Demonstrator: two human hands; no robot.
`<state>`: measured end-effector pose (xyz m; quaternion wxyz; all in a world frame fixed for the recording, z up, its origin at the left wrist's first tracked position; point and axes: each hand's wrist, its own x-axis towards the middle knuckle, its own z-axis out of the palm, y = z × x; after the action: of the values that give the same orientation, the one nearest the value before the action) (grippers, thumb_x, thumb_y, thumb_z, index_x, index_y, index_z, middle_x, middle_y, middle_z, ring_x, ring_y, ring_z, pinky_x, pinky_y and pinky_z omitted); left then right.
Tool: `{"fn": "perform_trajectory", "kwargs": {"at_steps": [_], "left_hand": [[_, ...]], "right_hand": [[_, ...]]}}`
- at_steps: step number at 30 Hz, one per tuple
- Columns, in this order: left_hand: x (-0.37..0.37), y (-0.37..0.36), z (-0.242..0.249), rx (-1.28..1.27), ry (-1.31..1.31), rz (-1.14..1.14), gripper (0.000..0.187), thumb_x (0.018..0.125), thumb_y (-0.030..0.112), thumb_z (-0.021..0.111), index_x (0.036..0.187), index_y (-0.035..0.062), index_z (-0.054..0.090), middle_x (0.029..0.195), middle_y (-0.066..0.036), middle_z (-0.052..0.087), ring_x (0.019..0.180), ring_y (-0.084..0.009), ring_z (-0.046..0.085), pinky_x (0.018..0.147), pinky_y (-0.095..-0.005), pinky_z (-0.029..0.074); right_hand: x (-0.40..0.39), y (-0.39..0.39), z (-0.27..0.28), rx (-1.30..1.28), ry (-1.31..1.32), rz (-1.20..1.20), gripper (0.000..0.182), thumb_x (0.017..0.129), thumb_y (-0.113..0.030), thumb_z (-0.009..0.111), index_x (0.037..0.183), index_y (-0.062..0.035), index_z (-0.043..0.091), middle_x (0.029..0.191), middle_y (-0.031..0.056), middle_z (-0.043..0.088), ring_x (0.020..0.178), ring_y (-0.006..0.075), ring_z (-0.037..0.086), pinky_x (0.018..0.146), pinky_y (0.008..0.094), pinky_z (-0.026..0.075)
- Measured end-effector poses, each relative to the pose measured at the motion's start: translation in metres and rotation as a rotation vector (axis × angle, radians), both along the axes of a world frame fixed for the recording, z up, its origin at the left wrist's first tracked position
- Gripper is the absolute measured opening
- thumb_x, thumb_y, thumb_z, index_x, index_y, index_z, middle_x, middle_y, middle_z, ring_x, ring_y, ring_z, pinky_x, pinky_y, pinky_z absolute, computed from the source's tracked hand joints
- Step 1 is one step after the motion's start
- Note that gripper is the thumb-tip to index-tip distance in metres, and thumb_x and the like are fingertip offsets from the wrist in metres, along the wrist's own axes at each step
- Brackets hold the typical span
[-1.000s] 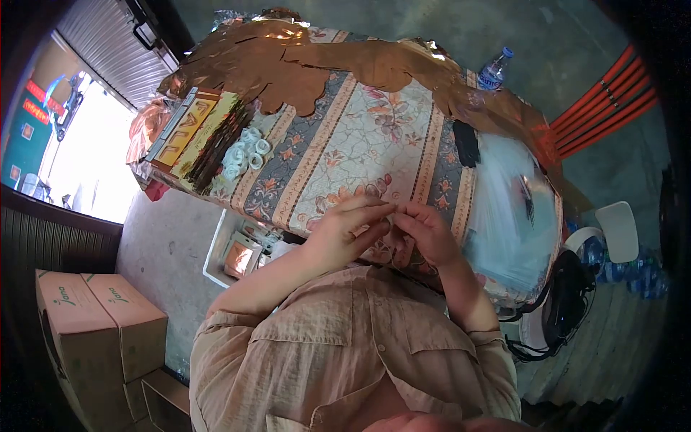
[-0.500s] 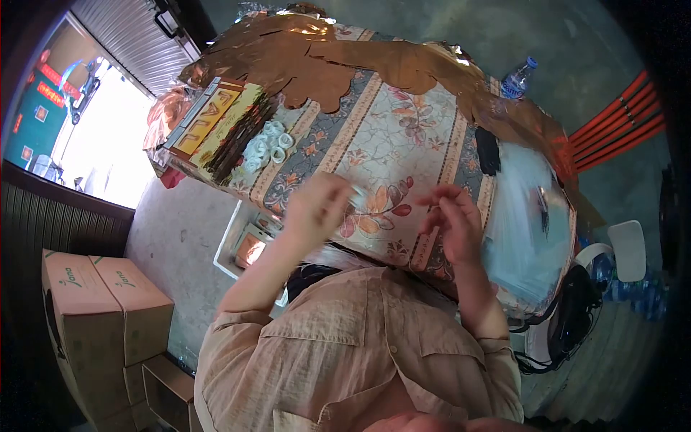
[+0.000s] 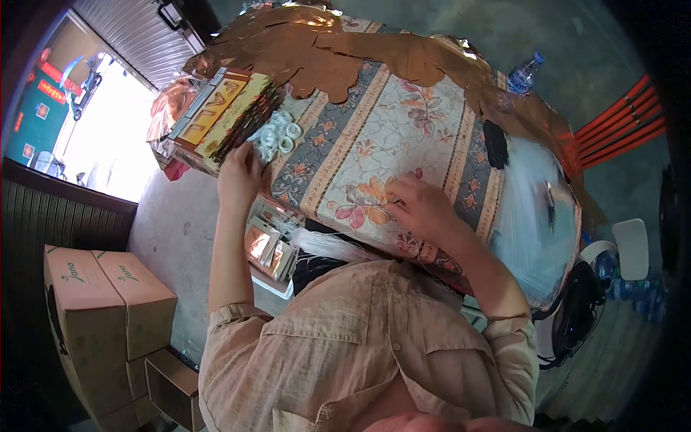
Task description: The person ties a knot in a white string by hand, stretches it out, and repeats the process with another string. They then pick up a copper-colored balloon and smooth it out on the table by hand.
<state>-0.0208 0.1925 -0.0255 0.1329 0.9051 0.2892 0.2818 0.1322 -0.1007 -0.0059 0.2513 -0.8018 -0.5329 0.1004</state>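
Observation:
At the table's left edge, my left hand is closed at the near side of a pile of white rolled rings; what its fingers hold, if anything, is hidden. My right hand hangs over the flowered tablecloth, its fingers bent together near the orange flower print. Whatever lies between those fingers is too small to make out. Beside the rings stands a row of yellow and brown printed packets.
Clear plastic sheets and a black bundle lie at the right. A bottle stands at the far edge. Below the table's left side is a white bin with packets; cardboard boxes stand farther left.
My left hand has moved left from mid-table to the white rings. The right hand has shifted left, its fingers drawn closer together. White strands and the bin below the table show more.

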Motion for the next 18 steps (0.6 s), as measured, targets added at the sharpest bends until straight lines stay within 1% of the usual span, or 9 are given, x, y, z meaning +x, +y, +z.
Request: {"fn": "perform_trajectory", "kwargs": {"at_steps": [1, 4, 7, 11, 13, 14, 16, 17, 18], "left_hand": [[-0.002, -0.001, 0.002, -0.001, -0.002, 0.003, 0.018, 0.081, 0.014, 0.055, 0.094, 0.0028, 0.061, 0.088, -0.016, 0.06, 0.079, -0.0302, 0.059, 0.07, -0.0366, 0.047], [-0.011, -0.005, 0.011, -0.108, -0.087, 0.057, 0.02, 0.081, 0.012, 0.055, 0.098, 0.0026, 0.061, 0.089, -0.015, 0.061, 0.081, -0.0269, 0.06, 0.072, -0.0348, 0.047], [-0.02, -0.003, 0.02, -0.072, -0.134, 0.056, 0.02, 0.082, 0.009, 0.056, 0.1, 0.0023, 0.06, 0.091, -0.016, 0.061, 0.083, -0.0238, 0.061, 0.073, -0.0319, 0.048], [-0.029, -0.003, 0.032, -0.149, -0.182, 0.087, 0.019, 0.084, 0.006, 0.054, 0.101, 0.0017, 0.06, 0.093, -0.012, 0.062, 0.083, -0.0183, 0.061, 0.073, -0.0281, 0.047], [-0.027, -0.01, 0.036, -0.156, -0.224, 0.045, 0.019, 0.085, 0.006, 0.053, 0.102, 0.0014, 0.06, 0.093, -0.01, 0.062, 0.084, -0.0161, 0.06, 0.073, -0.0267, 0.047], [-0.024, -0.019, 0.036, -0.377, -0.279, -0.086, 0.02, 0.086, 0.005, 0.052, 0.104, 0.0004, 0.059, 0.094, -0.008, 0.061, 0.085, -0.0147, 0.059, 0.075, -0.0262, 0.046], [-0.01, -0.048, 0.042, -0.749, -0.332, -0.339, 0.022, 0.087, 0.004, 0.05, 0.108, -0.0013, 0.056, 0.098, -0.005, 0.06, 0.09, -0.0132, 0.056, 0.079, -0.0253, 0.045], [0.001, -0.068, 0.046, -0.896, -0.332, -0.46, 0.025, 0.087, 0.003, 0.05, 0.111, -0.002, 0.054, 0.1, -0.005, 0.059, 0.093, -0.013, 0.055, 0.082, -0.0251, 0.043], [0.011, -0.084, 0.043, -0.935, -0.315, -0.607, 0.03, 0.088, 0.004, 0.048, 0.117, -0.0019, 0.049, 0.107, -0.007, 0.057, 0.1, -0.0142, 0.053, 0.088, -0.0264, 0.04]], "right_hand": [[0.001, 0.005, -0.002, -0.006, -0.036, 0.031, 0.023, 0.077, -0.019, 0.06, 0.095, -0.0049, 0.056, 0.086, 0.012, 0.057, 0.077, 0.0313, 0.058, 0.066, 0.0388, 0.046], [-0.005, 0.022, -0.004, 0.009, 0.01, 0.018, 0.025, 0.075, -0.024, 0.06, 0.087, -0.003, 0.053, 0.083, 0.0144, 0.056, 0.077, 0.0322, 0.058, 0.067, 0.0424, 0.046], [-0.011, 0.033, -0.019, 0.049, -0.016, -0.027, 0.019, 0.075, -0.019, 0.059, 0.087, -0.0049, 0.054, 0.08, 0.014, 0.055, 0.073, 0.0337, 0.056, 0.063, 0.0415, 0.044], [-0.008, 0.037, -0.03, 0.07, -0.057, 0.041, 0.016, 0.074, -0.016, 0.057, 0.081, -0.0032, 0.052, 0.078, 0.0157, 0.054, 0.072, 0.0353, 0.055, 0.062, 0.0429, 0.043], [-0.001, 0.035, -0.028, 0.031, 0.017, 0.003, 0.014, 0.078, -0.015, 0.056, 0.078, -0.0027, 0.049, 0.074, 0.0117, 0.056, 0.064, 0.0286, 0.057, 0.056, 0.0385, 0.044], [0.003, 0.034, -0.024, 0.032, 0.016, -0.004, 0.014, 0.078, -0.015, 0.056, 0.078, -0.0027, 0.049, 0.074, 0.0117, 0.056, 0.064, 0.0286, 0.057, 0.056, 0.0385, 0.044], [0.009, 0.029, 0.002, 0.194, 0.496, 0.047, 0.013, 0.086, -0.015, 0.049, 0.08, -0.0047, 0.046, 0.068, 0.0061, 0.055, 0.051, 0.0155, 0.053, 0.046, 0.0288, 0.041], [0.011, 0.027, 0.014, 0.193, 0.493, 0.033, 0.013, 0.086, -0.015, 0.049, 0.08, -0.0047, 0.046, 0.068, 0.0061, 0.055, 0.051, 0.0155, 0.053, 0.046, 0.0288, 0.041], [0.011, 0.028, 0.026, 0.265, 0.681, 0.061, 0.012, 0.089, -0.016, 0.046, 0.082, -0.0058, 0.046, 0.066, 0.0036, 0.053, 0.048, 0.0102, 0.049, 0.042, 0.0242, 0.038]]}}
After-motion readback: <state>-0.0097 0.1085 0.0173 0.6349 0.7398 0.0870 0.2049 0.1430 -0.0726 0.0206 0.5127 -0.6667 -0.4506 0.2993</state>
